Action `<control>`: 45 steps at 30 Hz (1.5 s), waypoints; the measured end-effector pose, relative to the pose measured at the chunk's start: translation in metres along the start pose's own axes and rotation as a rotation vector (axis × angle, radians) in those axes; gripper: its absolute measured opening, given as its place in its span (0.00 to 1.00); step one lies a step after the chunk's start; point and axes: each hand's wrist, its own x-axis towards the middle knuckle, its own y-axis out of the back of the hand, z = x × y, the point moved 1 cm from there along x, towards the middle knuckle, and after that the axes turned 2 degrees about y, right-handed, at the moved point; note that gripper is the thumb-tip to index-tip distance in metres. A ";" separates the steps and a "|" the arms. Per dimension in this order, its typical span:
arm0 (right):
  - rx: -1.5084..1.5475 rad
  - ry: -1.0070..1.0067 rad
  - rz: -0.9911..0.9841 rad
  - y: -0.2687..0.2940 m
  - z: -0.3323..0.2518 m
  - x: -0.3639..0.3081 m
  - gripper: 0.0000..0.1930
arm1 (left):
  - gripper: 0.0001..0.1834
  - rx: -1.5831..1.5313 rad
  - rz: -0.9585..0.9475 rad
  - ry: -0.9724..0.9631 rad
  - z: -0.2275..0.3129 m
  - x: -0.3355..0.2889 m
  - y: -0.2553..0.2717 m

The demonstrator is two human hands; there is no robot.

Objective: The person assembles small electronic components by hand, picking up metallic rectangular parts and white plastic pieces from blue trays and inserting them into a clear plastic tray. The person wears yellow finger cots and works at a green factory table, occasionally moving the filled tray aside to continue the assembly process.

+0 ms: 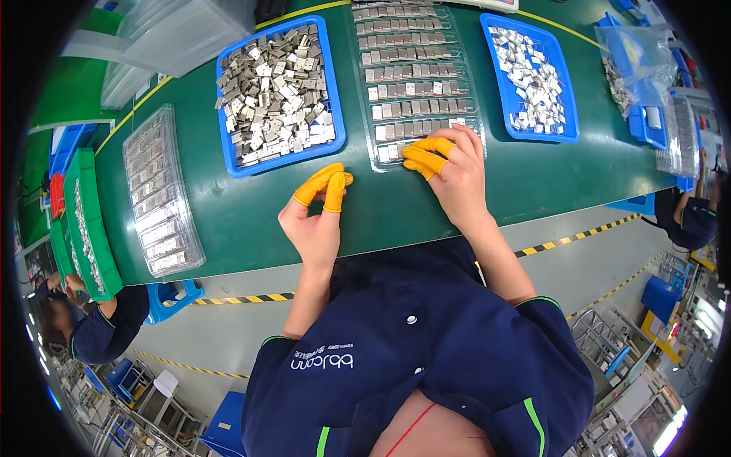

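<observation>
My left hand point(312, 221) is over the green table, its thumb and index finger pinched together in yellow finger cots. Whatever sits between those fingertips is too small or hidden to make out. At the near row of a clear plastic tray point(368, 114), my right hand point(455, 167) has its yellow-cotted fingers closed beside small silver connectors point(390, 152). The fingers hide what they pinch, if anything. Rows of silver metal connectors fill this tray. To its left, a blue tray point(332, 114) is heaped with loose metal connector shells point(278, 91).
Another blue tray point(544, 137) on the right holds small white parts with wires point(533, 80). A second filled clear tray point(164, 194) lies at left, near a green bin point(103, 266). Clear plastic trays point(179, 38) are stacked at the far left. People sit at both sides.
</observation>
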 end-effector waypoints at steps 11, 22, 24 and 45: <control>-0.340 -0.349 0.256 0.059 0.063 0.003 0.10 | 0.11 0.558 0.136 -0.273 0.011 0.050 0.025; -0.249 -0.754 -0.032 0.065 0.105 0.014 0.09 | 0.13 1.040 -0.014 -0.310 0.014 0.089 0.011; -0.272 -0.760 -0.040 0.067 0.108 0.013 0.08 | 0.12 1.022 -0.024 -0.367 0.015 0.087 0.007; -0.283 -0.619 -0.044 0.071 0.116 0.019 0.08 | 0.13 -0.399 -0.321 0.329 0.028 0.051 -0.038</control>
